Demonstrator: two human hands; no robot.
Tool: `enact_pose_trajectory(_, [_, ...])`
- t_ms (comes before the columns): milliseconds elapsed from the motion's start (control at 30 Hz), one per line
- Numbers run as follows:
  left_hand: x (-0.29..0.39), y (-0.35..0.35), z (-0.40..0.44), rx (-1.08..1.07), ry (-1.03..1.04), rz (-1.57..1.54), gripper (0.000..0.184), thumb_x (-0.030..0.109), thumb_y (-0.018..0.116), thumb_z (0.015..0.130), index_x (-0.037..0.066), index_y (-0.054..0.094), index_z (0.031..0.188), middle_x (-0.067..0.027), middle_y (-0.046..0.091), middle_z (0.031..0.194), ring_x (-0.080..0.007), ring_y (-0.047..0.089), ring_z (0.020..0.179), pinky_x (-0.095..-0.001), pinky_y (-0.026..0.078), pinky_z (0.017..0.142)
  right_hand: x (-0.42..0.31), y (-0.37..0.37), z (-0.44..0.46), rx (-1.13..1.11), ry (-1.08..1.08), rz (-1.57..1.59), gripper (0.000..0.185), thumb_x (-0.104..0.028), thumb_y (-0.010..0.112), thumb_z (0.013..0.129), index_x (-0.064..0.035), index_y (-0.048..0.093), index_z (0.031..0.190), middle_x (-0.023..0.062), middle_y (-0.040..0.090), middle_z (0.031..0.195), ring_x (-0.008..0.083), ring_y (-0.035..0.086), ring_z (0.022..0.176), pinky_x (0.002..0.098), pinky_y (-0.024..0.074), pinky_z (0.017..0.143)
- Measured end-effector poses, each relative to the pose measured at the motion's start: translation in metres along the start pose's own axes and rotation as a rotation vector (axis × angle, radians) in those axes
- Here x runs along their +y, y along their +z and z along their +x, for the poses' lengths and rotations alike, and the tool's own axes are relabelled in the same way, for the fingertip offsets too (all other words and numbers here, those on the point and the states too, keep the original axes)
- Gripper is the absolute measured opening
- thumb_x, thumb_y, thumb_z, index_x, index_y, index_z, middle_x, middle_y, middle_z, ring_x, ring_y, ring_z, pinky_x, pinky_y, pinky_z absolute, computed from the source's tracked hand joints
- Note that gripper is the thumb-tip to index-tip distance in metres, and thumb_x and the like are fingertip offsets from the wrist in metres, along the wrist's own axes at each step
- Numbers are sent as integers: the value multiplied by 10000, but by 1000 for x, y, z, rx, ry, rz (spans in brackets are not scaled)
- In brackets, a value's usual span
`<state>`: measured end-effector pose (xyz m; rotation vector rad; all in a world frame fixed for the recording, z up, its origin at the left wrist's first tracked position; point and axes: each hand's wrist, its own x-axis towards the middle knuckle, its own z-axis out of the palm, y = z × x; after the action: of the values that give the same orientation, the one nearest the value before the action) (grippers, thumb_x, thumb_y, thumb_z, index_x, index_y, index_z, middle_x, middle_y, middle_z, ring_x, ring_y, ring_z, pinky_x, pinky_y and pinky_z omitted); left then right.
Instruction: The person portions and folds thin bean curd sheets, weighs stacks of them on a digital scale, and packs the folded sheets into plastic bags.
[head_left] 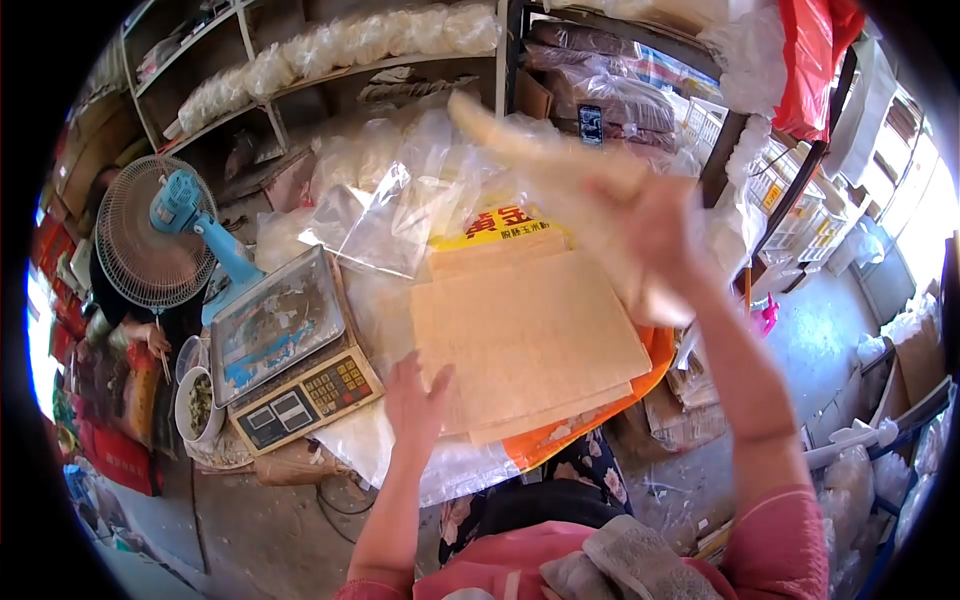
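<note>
A stack of thin, square tan sheets [525, 330] lies on the work surface in front of me, its edges slightly uneven. My left hand [412, 398] is at the stack's left edge, fingers apart, with nothing gripped. Above the right side of the stack, my right hand [650, 225] is raised, gripping a lifted tan sheet [540, 150]. Motion smears both this hand and the sheet, which stretches toward the back. Under the stack show a yellow printed bag [500, 222] and an orange bag [560, 430].
A scale [300, 395] with a worn metal tray stands left of the stack, beside a blue fan [180, 205] and a white bowl [199, 405] of greenish pieces. Clear plastic bags [370, 220] lie behind. Another person's hand [150, 338] holds chopsticks at far left. Shelves [380, 68] stand behind.
</note>
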<state>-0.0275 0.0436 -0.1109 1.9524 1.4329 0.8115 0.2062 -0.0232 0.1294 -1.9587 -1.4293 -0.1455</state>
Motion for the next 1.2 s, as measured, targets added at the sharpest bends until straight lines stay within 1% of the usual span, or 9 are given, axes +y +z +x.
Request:
enact_pose_trajectory(67, [13, 4, -4, -76, 14, -503, 550, 332, 617, 852, -37, 444, 1220, -107, 571, 1092, -223, 558, 1022, -354, 467, 855, 33, 79, -38, -282, 261, 1696, 302, -126, 547, 863, 123, 566, 1031, 127, 577, 1067, 247, 609, 859, 387, 517, 840])
enact_pose_trajectory(133, [27, 9, -5, -298, -216, -1233, 553, 349, 584, 876, -15, 414, 1257, -92, 544, 1136, -210, 529, 1065, -358, 453, 891, 31, 133, -80, -417, 84, 1002, 348, -215, 574, 851, 98, 578, 1001, 183, 624, 867, 262, 627, 793, 369, 508, 762])
enact_pose_trajectory(167, [-3, 26, 2, -403, -184, -1173, 461, 308, 513, 921, 49, 402, 1285, -74, 541, 1171, -211, 533, 1090, -379, 470, 890, 25, 148, -91, -430, -78, 357, 376, -256, 596, 839, 89, 580, 987, 206, 621, 790, 263, 628, 764, 357, 502, 728])
enact_pose_trajectory(400, [-3, 21, -18, -366, -303, -1146, 419, 318, 507, 929, 13, 474, 1213, -73, 533, 1143, -171, 533, 1051, -332, 482, 872, 62, 173, -92, -959, 6, 876, 374, -137, 680, 802, 40, 577, 1114, 31, 633, 955, 86, 546, 872, 236, 457, 770])
enact_pose_trajectory(600, [3, 13, -18, -409, -269, -1225, 412, 358, 482, 933, 7, 508, 1147, -96, 554, 1134, -191, 545, 1056, -370, 476, 890, 75, 175, -90, -1054, 131, 905, 337, -165, 627, 859, 6, 586, 1146, -26, 603, 913, 48, 492, 817, 215, 446, 732])
enact_pose_trajectory(900, [-6, 17, -16, -450, -370, -1231, 405, 344, 471, 934, 2, 502, 1148, -105, 566, 1117, -219, 569, 1015, -411, 501, 848, 67, 188, -104, -901, 128, 859, 324, -321, 542, 913, -21, 640, 988, -4, 573, 744, 77, 476, 728, 246, 437, 674])
enact_pose_trajectory(1033, [-14, 11, -12, -501, -415, -1390, 293, 183, 518, 875, -21, 538, 1085, -114, 593, 1046, -238, 591, 940, -408, 514, 802, 42, 175, -118, -719, 65, 627, 299, -319, 566, 877, -35, 635, 942, 127, 613, 744, 167, 578, 681, 303, 461, 626])
enact_pose_trajectory(1133, [-19, 9, -14, -386, -458, -1339, 268, 75, 534, 808, -63, 551, 1037, -139, 613, 971, -255, 612, 865, -380, 520, 761, 46, 194, -134, -521, -144, 503, 275, -271, 591, 868, -20, 624, 975, 101, 632, 732, 117, 571, 682, 312, 461, 614])
enact_pose_trajectory(1200, [-30, 18, -12, -267, -505, -1149, 275, 25, 532, 772, -93, 548, 1020, -158, 620, 925, -266, 621, 823, -360, 519, 742, 48, 196, -135, -518, 1, 512, 273, -262, 601, 852, -24, 627, 983, 131, 643, 773, 164, 605, 723, 332, 471, 652])
